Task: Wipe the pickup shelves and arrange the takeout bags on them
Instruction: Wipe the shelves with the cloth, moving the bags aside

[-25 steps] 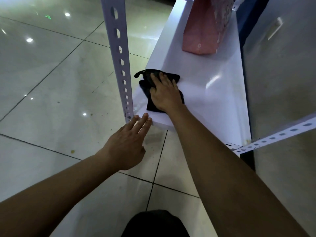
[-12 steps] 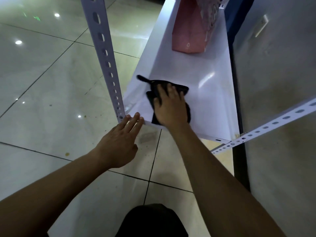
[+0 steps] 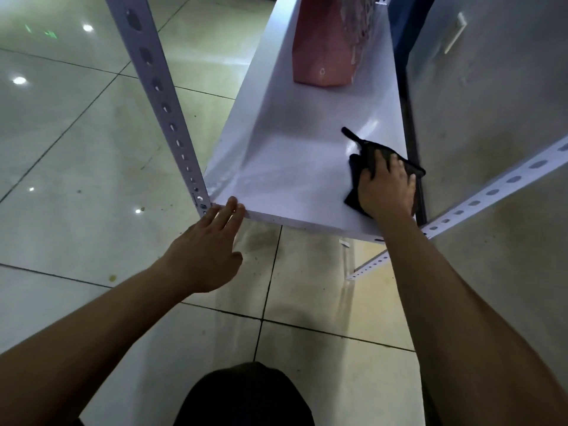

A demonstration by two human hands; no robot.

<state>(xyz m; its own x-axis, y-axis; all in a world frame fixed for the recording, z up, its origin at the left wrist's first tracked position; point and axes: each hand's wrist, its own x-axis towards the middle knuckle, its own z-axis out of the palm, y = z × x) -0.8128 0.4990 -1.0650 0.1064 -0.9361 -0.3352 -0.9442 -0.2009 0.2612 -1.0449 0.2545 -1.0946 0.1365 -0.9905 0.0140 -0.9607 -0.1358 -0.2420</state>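
Black cloth [image 3: 362, 158]: crumpled, near right corner of white shelf [image 3: 292, 167], pressed flat under right hand [image 3: 385, 187]. Left hand [image 3: 206, 253]: fingers straight, touching shelf edge. Pink takeout bag [image 3: 325, 47] upright farther back; perforated upright [image 3: 159, 99] at left.

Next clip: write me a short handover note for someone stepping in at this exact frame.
Right hand: flat on the black cloth, pressing it onto the white shelf near the right edge.
Left hand: open, fingers touching the shelf's front left corner beside the post.
Pink bag: standing at the far end of the shelf.
Done: wiping is under way.
Left: finish wiping, then arrange the bags.
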